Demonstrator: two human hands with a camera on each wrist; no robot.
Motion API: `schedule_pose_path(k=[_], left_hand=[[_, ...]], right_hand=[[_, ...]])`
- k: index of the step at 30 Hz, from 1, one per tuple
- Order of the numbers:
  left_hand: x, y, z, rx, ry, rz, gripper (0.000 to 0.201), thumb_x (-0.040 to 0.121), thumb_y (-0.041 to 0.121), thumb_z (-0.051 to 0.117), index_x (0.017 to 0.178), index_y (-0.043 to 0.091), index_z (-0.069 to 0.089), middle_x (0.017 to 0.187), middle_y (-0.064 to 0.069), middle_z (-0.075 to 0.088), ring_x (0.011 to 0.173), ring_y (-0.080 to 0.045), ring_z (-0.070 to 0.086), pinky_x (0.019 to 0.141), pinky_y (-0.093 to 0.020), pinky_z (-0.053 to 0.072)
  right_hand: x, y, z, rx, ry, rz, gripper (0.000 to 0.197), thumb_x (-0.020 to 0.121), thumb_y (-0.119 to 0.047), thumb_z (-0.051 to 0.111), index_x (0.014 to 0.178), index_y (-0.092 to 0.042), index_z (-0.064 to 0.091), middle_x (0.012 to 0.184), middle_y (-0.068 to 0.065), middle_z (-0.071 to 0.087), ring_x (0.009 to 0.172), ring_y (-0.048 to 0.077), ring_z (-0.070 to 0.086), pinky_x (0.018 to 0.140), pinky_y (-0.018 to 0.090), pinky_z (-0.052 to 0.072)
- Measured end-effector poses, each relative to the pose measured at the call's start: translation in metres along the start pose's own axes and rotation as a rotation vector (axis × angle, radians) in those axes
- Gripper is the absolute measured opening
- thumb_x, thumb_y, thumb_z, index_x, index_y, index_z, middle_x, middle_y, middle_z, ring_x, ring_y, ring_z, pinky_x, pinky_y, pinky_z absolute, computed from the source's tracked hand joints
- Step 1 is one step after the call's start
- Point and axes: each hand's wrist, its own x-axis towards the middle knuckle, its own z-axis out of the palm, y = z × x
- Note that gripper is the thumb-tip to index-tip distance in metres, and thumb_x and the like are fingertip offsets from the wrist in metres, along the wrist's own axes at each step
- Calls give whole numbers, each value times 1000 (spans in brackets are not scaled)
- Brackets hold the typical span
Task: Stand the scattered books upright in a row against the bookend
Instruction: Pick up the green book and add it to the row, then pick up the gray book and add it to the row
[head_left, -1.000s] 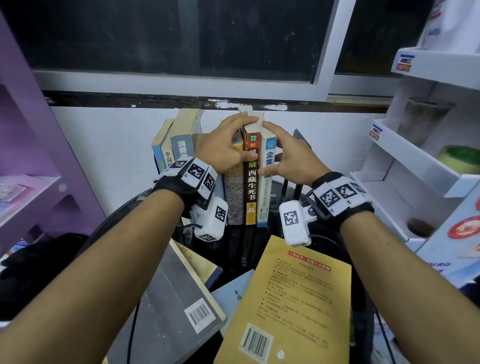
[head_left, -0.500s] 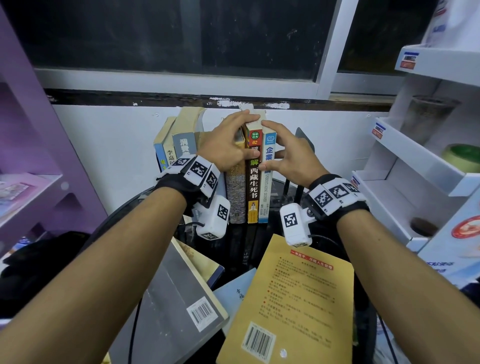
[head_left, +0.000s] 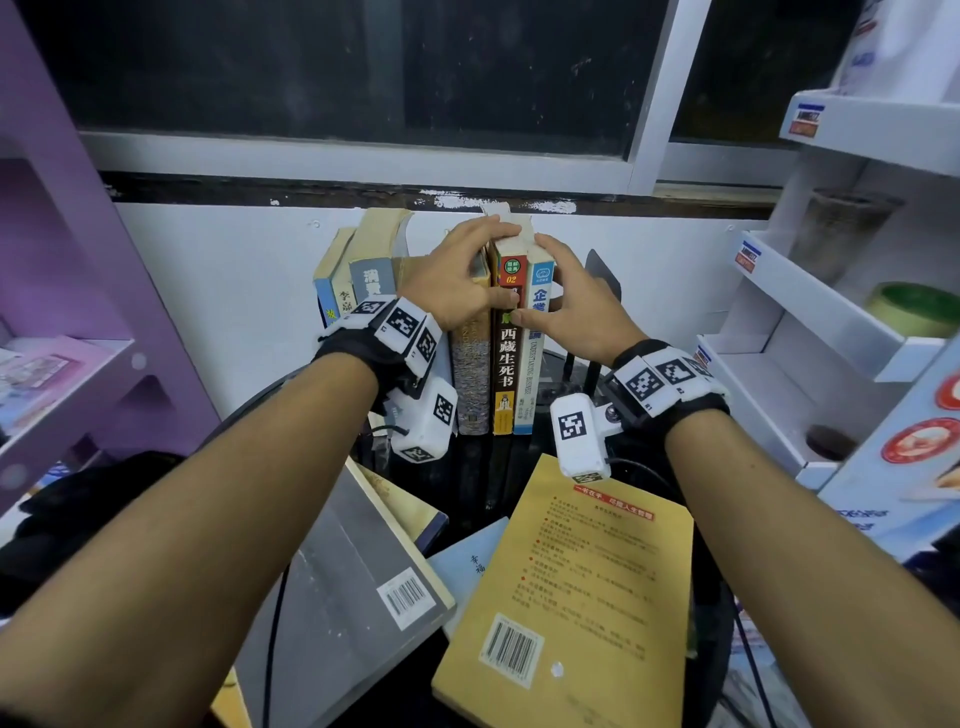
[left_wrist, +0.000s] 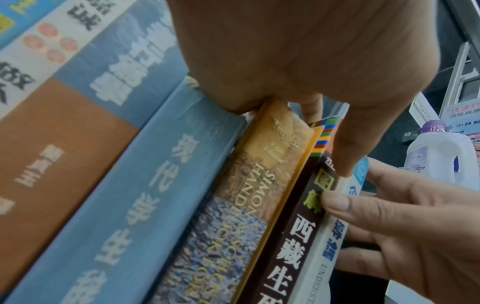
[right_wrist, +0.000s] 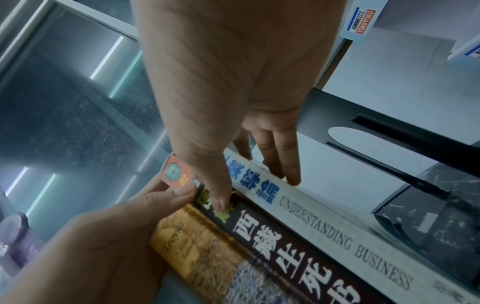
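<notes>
- The black bench (head_left: 519, 467) is carrying a row of books standing upright at its far side, against the white wall under the window.
- A big yellow book (head_left: 571, 597) is lying flat on the near side, back cover and barcode up, and a grey book (head_left: 353, 587) is lying flat to its left. A pale blue book (head_left: 467, 566) is peeking out between them, so there's plenty still scattered.
- The black bookend (head_left: 602, 275) is sitting at the right end of the row. It's just beside the white-spined book (head_left: 530, 364), and whether they're touching is hard to tell.
- The left hand (head_left: 447, 286) is curling over the top of the row, fingers wrapping the upper edges and thumb pressing on the dark-spined book (head_left: 505, 364).
- The right hand (head_left: 576, 312) is gripping from the other side, fingers lying flat on the white-spined book's cover and thumb pinching across the spines, so the two books are getting squeezed together.
- The mottled gold-topped book (head_left: 470, 374) is standing right against the dark one's left.
</notes>
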Motion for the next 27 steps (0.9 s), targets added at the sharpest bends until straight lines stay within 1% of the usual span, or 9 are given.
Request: schedule_pose_path(k=[2, 4, 7, 10, 12, 16, 20, 24, 27], left_hand=[[-6, 4, -1, -4, -18, -14, 80, 66, 35, 78, 138, 29, 44, 148, 0, 35, 135, -18, 37, 112, -46, 34], [-13, 7, -3, -4, -29, -23, 81, 68, 35, 78, 140, 27, 42, 147, -2, 33, 135, -20, 36, 112, -47, 35], [-28, 9, -8, 1, 7, -8, 72, 77, 18, 77, 140, 23, 43, 147, -4, 33, 136, -21, 35, 112, -45, 35], [-46, 12, -15, 12, 24, 15, 67, 79, 15, 75, 138, 23, 45, 145, -2, 34, 131, -18, 39, 109, -43, 39], [-58, 14, -18, 3, 34, 31, 63, 80, 13, 74, 135, 24, 47, 141, 1, 36, 126, -15, 41, 107, -39, 40], [-82, 15, -25, -12, 93, 54, 54, 80, 18, 76, 128, 25, 52, 134, 4, 41, 120, -13, 47, 102, -31, 41], [-107, 17, -34, 17, 71, -29, 48, 83, 19, 72, 127, 22, 54, 127, 5, 46, 112, -14, 52, 92, -30, 44], [-135, 9, -44, 67, -29, -157, 44, 88, 17, 67, 130, 17, 53, 127, -2, 52, 107, -18, 55, 90, -30, 46], [-155, -1, -51, 122, -102, -261, 42, 88, 20, 67, 128, 14, 54, 124, -3, 55, 107, -20, 55, 91, -29, 43]], right_hand=[[-3, -5, -1, -19, 6, 10, 85, 84, -23, 74, 151, -23, 21, 113, -2, 62, 95, 10, 61, 64, 3, 43], [-7, -9, -2, -26, 10, 22, 84, 86, -26, 72, 151, -21, 20, 114, -2, 61, 98, 8, 57, 71, 6, 41], [-14, -14, 0, 16, 17, 41, 82, 86, -22, 71, 151, -21, 20, 124, 2, 61, 101, 14, 63, 88, 28, 52], [-28, -19, 1, 80, 17, 61, 81, 87, -15, 69, 151, -21, 19, 129, 2, 58, 102, 18, 66, 92, 39, 54], [-38, -24, 1, 113, 16, 67, 78, 88, -12, 67, 150, -21, 20, 127, -2, 57, 100, 17, 66, 92, 39, 54], [-62, -36, 3, 127, 38, 74, 72, 90, -10, 65, 148, -20, 23, 138, 2, 50, 98, 13, 60, 85, 30, 50], [-79, -45, 17, 42, 57, 107, 72, 88, -20, 68, 148, -17, 29, 145, 8, 44, 119, 22, 55, 102, 42, 46], [-92, -59, 38, -54, -113, 154, 70, 89, -33, 67, 147, -19, 31, 144, 6, 46, 122, 23, 52, 99, 32, 42], [-100, -73, 57, -111, -280, 157, 69, 91, -38, 64, 148, -18, 30, 143, 8, 47, 125, 24, 50, 98, 31, 40]])
